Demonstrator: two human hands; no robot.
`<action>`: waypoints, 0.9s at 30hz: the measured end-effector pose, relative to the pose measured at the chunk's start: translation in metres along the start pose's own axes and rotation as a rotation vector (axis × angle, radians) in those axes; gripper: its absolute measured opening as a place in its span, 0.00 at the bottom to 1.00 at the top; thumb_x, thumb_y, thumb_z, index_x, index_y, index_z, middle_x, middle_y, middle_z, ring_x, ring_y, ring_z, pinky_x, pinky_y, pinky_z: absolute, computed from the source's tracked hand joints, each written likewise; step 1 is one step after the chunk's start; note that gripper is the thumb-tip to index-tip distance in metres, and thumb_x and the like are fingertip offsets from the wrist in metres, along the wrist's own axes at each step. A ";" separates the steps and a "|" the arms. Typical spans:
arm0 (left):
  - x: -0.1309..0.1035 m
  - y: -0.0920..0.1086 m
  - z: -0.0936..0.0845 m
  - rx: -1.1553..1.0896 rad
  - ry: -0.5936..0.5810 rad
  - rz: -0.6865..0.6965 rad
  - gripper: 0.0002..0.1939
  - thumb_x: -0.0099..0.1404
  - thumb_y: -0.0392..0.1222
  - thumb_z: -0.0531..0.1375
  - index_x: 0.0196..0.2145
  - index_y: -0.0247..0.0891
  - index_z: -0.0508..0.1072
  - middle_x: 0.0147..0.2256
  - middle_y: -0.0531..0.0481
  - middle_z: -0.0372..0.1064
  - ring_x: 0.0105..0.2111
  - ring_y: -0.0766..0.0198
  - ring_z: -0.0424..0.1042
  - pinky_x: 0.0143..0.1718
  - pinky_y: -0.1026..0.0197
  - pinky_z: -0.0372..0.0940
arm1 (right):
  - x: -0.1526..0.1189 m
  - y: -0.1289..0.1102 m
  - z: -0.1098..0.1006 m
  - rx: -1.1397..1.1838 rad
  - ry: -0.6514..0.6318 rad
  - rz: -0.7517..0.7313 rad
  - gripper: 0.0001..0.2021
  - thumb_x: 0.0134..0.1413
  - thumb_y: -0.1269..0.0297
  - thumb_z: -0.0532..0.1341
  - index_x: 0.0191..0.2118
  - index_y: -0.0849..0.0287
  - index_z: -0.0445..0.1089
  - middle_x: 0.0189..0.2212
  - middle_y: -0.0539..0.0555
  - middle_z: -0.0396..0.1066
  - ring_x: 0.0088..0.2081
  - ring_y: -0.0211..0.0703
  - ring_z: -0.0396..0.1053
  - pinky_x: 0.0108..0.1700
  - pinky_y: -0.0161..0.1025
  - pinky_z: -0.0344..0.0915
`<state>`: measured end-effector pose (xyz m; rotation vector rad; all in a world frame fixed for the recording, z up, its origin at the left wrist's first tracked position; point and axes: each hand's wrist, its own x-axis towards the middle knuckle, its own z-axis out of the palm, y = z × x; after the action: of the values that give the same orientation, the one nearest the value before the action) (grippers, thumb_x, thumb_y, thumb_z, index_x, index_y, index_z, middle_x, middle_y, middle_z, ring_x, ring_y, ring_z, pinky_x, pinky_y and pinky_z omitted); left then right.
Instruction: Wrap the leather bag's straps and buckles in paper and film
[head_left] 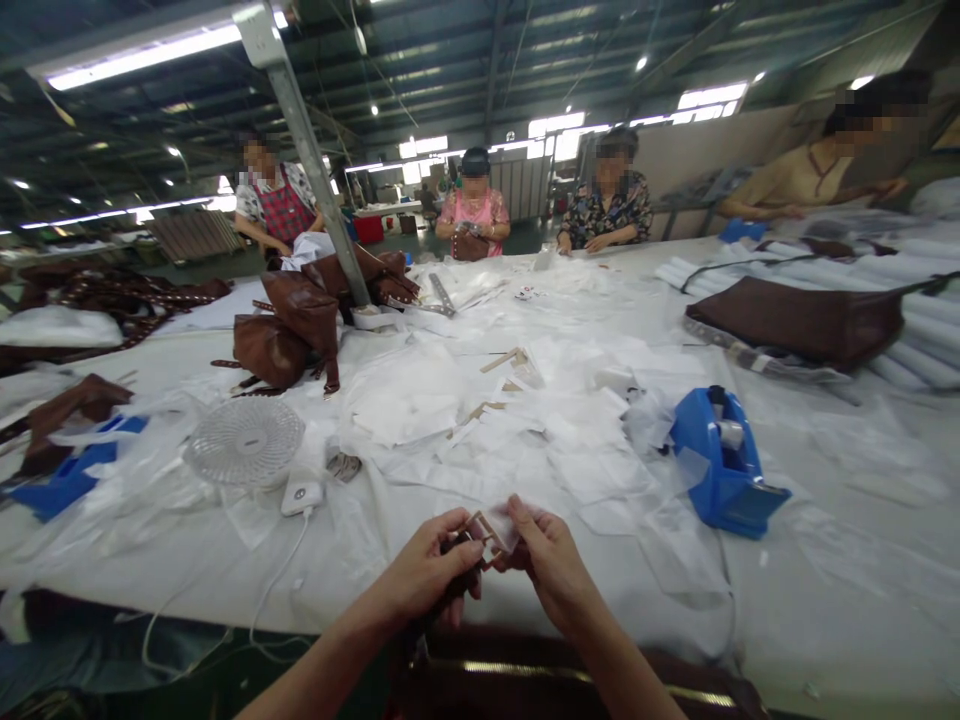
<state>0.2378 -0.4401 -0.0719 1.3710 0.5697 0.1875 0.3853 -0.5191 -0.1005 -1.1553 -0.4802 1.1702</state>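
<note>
Near the front edge of the white-covered table, my left hand [442,565] is closed on a small frame-shaped buckle [478,527] and a dark brown strap below it. My right hand [541,548], just beside it, pinches a thin translucent sheet [504,530] against the buckle. Under my forearms lies a dark brown bag [517,680] with a gold zipper, partly hidden by my arms. Beyond my hands, white paper and film pieces [412,395] are heaped on the table.
A blue tape dispenser [720,465] stands at the right, a white fan [246,440] with a cable at the left. Brown bags [289,325] lie by a metal post [311,150]; another bag [799,320] is at the right. Several people work across the table [817,500].
</note>
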 end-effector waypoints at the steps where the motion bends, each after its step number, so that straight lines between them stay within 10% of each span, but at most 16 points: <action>1: 0.001 -0.001 -0.001 -0.024 0.018 -0.011 0.13 0.64 0.50 0.55 0.38 0.38 0.63 0.22 0.54 0.69 0.11 0.72 0.62 0.11 0.72 0.56 | 0.001 0.003 -0.002 -0.008 0.015 -0.007 0.24 0.47 0.43 0.63 0.31 0.65 0.71 0.19 0.53 0.71 0.18 0.36 0.67 0.23 0.32 0.64; 5: 0.002 -0.003 -0.005 -0.074 0.098 -0.036 0.12 0.64 0.50 0.55 0.36 0.39 0.59 0.23 0.53 0.70 0.10 0.71 0.62 0.09 0.73 0.55 | -0.002 0.016 -0.010 -0.116 0.107 -0.090 0.27 0.39 0.45 0.69 0.38 0.63 0.70 0.23 0.54 0.74 0.25 0.44 0.72 0.30 0.39 0.69; 18: 0.003 -0.006 -0.002 0.017 0.031 0.005 0.13 0.64 0.51 0.56 0.37 0.39 0.61 0.23 0.54 0.69 0.11 0.72 0.63 0.11 0.72 0.57 | -0.017 0.014 0.002 -0.956 0.157 -1.025 0.06 0.59 0.72 0.56 0.36 0.60 0.71 0.28 0.54 0.72 0.31 0.40 0.70 0.35 0.35 0.66; 27: 0.004 -0.004 0.001 0.028 0.056 -0.075 0.14 0.63 0.52 0.56 0.35 0.39 0.60 0.21 0.54 0.70 0.09 0.70 0.62 0.08 0.72 0.55 | -0.016 0.024 0.002 -1.003 0.269 -1.025 0.06 0.62 0.71 0.55 0.34 0.59 0.67 0.25 0.51 0.70 0.27 0.39 0.69 0.31 0.35 0.65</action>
<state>0.2412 -0.4401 -0.0763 1.3722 0.6714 0.1585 0.3666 -0.5337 -0.1175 -1.5430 -1.3236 -0.1955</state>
